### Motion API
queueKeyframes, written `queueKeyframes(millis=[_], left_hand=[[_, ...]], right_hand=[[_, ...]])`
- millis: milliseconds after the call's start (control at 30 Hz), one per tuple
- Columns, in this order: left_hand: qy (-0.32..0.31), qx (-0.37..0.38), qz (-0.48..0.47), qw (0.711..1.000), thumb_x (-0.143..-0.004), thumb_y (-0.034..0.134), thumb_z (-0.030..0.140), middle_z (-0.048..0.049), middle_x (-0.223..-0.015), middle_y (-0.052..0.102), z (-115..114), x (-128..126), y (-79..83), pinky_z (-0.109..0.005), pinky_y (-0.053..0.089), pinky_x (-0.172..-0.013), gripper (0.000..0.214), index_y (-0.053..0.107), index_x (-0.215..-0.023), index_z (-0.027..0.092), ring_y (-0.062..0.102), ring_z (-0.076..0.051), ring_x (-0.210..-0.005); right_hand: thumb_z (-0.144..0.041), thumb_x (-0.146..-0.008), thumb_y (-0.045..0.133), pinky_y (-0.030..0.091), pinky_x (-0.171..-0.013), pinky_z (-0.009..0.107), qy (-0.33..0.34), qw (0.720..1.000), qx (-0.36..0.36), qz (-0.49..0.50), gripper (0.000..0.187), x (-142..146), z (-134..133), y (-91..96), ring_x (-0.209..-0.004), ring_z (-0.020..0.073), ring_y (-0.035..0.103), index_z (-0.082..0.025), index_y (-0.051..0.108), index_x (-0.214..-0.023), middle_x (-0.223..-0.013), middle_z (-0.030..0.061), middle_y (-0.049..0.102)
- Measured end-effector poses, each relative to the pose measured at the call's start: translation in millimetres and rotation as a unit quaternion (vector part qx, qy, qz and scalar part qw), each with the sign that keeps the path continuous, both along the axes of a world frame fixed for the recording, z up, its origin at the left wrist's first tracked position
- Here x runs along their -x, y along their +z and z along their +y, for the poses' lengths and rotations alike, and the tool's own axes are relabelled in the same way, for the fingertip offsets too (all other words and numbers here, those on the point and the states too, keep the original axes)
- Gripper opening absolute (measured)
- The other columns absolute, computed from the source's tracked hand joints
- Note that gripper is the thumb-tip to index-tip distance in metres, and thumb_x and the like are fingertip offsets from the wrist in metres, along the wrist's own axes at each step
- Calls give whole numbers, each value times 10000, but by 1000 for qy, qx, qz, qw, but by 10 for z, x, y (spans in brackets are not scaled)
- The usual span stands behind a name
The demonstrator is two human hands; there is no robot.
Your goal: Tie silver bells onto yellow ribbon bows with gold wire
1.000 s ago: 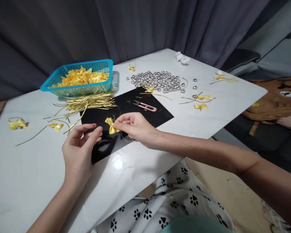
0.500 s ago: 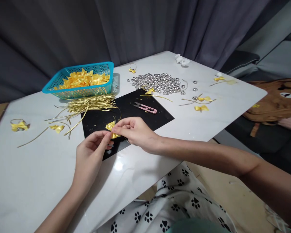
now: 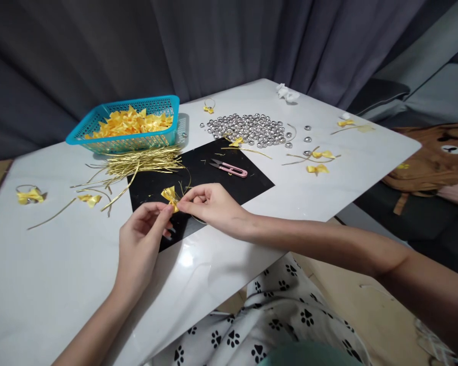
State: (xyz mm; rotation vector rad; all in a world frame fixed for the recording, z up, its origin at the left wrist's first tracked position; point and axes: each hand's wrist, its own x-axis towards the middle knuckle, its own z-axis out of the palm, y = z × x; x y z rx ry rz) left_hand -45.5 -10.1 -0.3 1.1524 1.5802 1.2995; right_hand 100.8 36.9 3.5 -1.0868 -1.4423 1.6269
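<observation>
A small yellow ribbon bow (image 3: 169,193) is held just above the black mat (image 3: 236,189). My left hand (image 3: 147,226) pinches the bow's lower side between thumb and fingertips. My right hand (image 3: 209,206) is closed in a pinch at the bow's right side, where thin gold wire ends stick up and a strand trails below. How the wire passes round the bow is hidden by the fingertips. Pink thread snips (image 3: 234,170) lie on the mat beyond my right hand. A pile of gold wire ties (image 3: 145,163) lies behind the bow, partly over the mat.
A blue basket (image 3: 124,137) of yellow bows stands at the back left. Silver beads (image 3: 250,128) are heaped behind the mat. Loose bows with wires lie at the left (image 3: 29,195) and right (image 3: 317,169). Crumpled white tissue (image 3: 287,93) sits at the far edge.
The bow has turned between my fingers and moved slightly left, showing more of its upper loop. My left hand has shifted a little left; my right hand stays almost in place.
</observation>
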Motion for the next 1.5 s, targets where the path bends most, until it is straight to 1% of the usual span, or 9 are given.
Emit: queueKeyframes(millis=[200,400,600,767,900,1033,1200,1400,1500], left_hand=[[-60,8,-31,998,-741,697,385,28,-651,552,-11,-22,-9,-185,437,-489,207,629,-763,191,497,-91,-542],[-24,-23,-4,999,-723,719,362,5,-727,641,3,-9,-43,-208,491,-581,211,670,-838,191,581,-112,-624],[-39,-24,-13,999,-722,727,343,9,-721,642,6,14,-55,-210,493,-584,191,664,-833,201,597,-122,-648],[-53,-29,-20,998,-736,717,345,15,-725,627,-5,-14,-46,-187,483,-574,177,662,-822,201,579,-109,-651],[-56,-41,14,997,-752,703,339,22,-756,618,-35,-32,-9,-167,467,-576,162,654,-822,200,560,-97,-667],[-70,-32,39,996,-766,685,347,25,-741,596,-35,-19,17,-167,449,-563,172,637,-809,188,519,-86,-624],[-107,-14,-11,994,-789,651,384,36,-692,552,-18,-13,13,-170,446,-536,199,593,-799,194,510,-86,-593],[-67,-69,-9,995,-784,670,344,21,-736,637,-19,-8,4,-170,489,-575,182,657,-893,198,589,-93,-641],[-42,-44,-66,996,-729,727,340,27,-700,668,6,12,0,-168,508,-563,213,669,-874,196,614,-93,-612]], right_hand=[[-224,-744,686,160,-433,204,-6,995,66,79,161,4,2,0,-428,26,248,-107,605,-669,-445,-97,370],[-215,-713,725,122,-436,211,1,997,23,69,158,3,-2,-14,-430,24,231,-102,618,-685,-441,-106,329],[-193,-726,710,143,-445,210,-16,999,-18,27,118,1,-1,-29,-441,28,221,-94,652,-753,-443,-110,303],[-136,-785,632,136,-420,200,12,1000,-14,10,101,11,-12,-7,-423,25,217,-107,568,-712,-432,-116,295],[-126,-826,567,138,-407,189,12,999,-29,9,141,24,-27,-2,-421,24,212,-121,519,-692,-444,-113,282],[-111,-834,556,147,-402,177,12,1000,-20,20,142,21,-32,34,-418,22,226,-122,516,-698,-449,-109,297],[-70,-832,553,157,-392,169,23,998,33,50,161,15,-36,108,-406,18,257,-118,516,-683,-438,-103,353],[-93,-841,557,144,-393,175,18,998,30,54,148,15,-37,101,-402,20,240,-116,524,-698,-433,-108,332],[-68,-831,562,143,-406,176,29,997,22,66,140,13,-36,98,-415,18,233,-112,526,-703,-438,-112,320]])
